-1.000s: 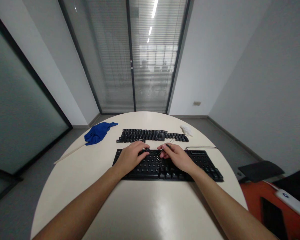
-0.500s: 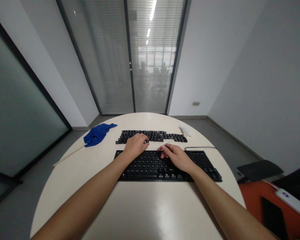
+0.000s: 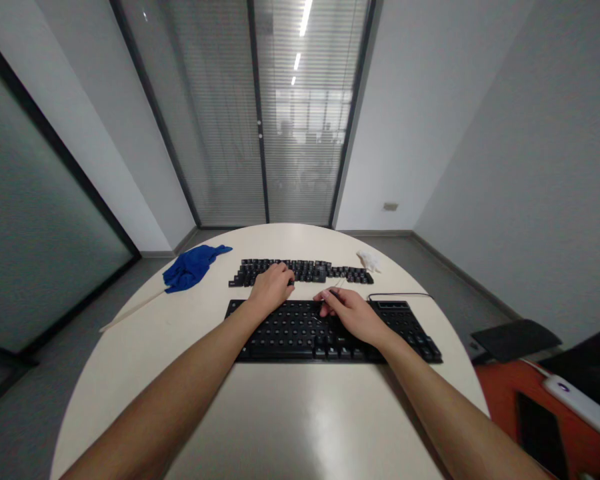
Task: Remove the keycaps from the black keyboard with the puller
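My left hand (image 3: 271, 289) is at the near edge of the rows of loose black keycaps (image 3: 307, 271), its thumb and fingers closed on what looks like a small black keycap (image 3: 291, 283). Below it lies a black keyboard (image 3: 285, 343) with most upper keys off and bare key posts showing; several keys stay on along its front row. Over the middle of the keyboard, my right hand (image 3: 353, 312) is closed on a thin wire keycap puller (image 3: 335, 293) with a dark handle. Its wire ends show faintly above and below the fingers.
On the left lies a blue cloth (image 3: 193, 268) with a pale stick (image 3: 133, 311). A crumpled white tissue (image 3: 369, 261) is at the back right, near the keyboard cable (image 3: 400, 294). An orange seat (image 3: 500, 393) holding a phone (image 3: 541, 433) and a white power strip (image 3: 583, 407) stands right of the round table (image 3: 260, 420).
The view has shifted slightly. My left hand has drawn in a little at the keycap rows; my right hand stays over the keyboard with the keycap puller.
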`<state>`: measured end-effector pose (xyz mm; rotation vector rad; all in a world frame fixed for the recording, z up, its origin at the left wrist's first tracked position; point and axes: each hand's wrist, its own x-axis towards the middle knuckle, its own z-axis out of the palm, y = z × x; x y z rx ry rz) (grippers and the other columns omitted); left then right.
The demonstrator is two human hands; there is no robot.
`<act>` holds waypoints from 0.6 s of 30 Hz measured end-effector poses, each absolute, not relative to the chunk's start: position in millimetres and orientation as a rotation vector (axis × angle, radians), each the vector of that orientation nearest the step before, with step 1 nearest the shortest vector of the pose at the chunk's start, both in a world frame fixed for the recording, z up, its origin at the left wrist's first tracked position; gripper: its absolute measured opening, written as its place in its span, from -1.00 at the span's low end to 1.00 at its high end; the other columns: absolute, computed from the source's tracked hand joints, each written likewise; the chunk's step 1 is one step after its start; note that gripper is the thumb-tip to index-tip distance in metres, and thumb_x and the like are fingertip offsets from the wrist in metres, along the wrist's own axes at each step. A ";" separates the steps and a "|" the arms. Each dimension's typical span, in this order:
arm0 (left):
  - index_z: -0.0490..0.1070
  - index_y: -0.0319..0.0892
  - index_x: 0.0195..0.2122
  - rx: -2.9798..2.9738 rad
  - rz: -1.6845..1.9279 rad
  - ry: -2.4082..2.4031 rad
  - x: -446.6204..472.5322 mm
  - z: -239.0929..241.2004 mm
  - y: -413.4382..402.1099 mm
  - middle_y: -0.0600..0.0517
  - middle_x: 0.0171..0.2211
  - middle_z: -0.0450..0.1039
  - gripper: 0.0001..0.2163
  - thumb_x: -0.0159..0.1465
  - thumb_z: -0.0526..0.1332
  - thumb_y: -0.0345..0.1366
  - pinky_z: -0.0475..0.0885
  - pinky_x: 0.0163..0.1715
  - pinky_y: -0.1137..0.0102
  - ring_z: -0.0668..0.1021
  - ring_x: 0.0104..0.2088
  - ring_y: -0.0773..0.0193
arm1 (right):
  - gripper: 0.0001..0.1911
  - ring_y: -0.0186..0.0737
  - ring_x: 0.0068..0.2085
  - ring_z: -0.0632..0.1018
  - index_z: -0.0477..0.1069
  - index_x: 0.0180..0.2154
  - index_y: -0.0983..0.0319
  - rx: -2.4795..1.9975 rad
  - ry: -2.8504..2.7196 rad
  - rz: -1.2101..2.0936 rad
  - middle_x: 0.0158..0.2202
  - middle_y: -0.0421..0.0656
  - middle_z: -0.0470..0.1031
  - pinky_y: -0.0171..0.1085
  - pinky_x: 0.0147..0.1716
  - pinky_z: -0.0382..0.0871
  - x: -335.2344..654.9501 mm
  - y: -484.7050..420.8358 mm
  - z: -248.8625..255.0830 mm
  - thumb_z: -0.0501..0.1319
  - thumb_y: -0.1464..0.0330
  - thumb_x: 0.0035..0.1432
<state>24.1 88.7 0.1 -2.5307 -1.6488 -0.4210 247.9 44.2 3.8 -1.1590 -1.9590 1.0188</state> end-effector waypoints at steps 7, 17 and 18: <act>0.46 -0.11 -0.13 -2.504 -0.388 -1.703 24.9 -0.4 87.9 -0.06 -0.09 0.40 -0.85 0.28 0.25 -0.26 0.46 -0.14 0.27 0.42 0.00 0.07 | -0.51 -0.19 -0.32 0.53 0.50 -0.21 0.24 -1.162 -1.961 1.018 -0.42 -0.16 0.56 -0.24 -0.26 0.34 248.2 44.5 4.0 -0.01 0.02 0.35; 0.46 -0.09 -0.15 -2.515 -0.367 -1.719 24.7 3.1 85.5 -0.04 -0.09 0.39 -0.88 0.30 0.24 -0.26 0.45 -0.13 0.29 0.43 -0.02 0.10 | -0.45 -0.22 -0.32 0.53 0.50 -0.12 0.28 -1.144 -1.856 1.127 -0.41 -0.14 0.55 -0.26 -0.27 0.37 252.0 41.8 9.2 -0.03 -0.01 0.35; 0.47 -0.09 -0.16 -2.514 -0.366 -1.724 25.1 3.1 85.5 -0.04 -0.09 0.40 -0.88 0.29 0.24 -0.26 0.45 -0.14 0.29 0.43 -0.02 0.09 | -0.45 -0.22 -0.32 0.53 0.50 -0.12 0.28 -1.144 -1.854 1.125 -0.41 -0.14 0.55 -0.25 -0.26 0.37 252.1 41.5 9.7 -0.02 -0.01 0.35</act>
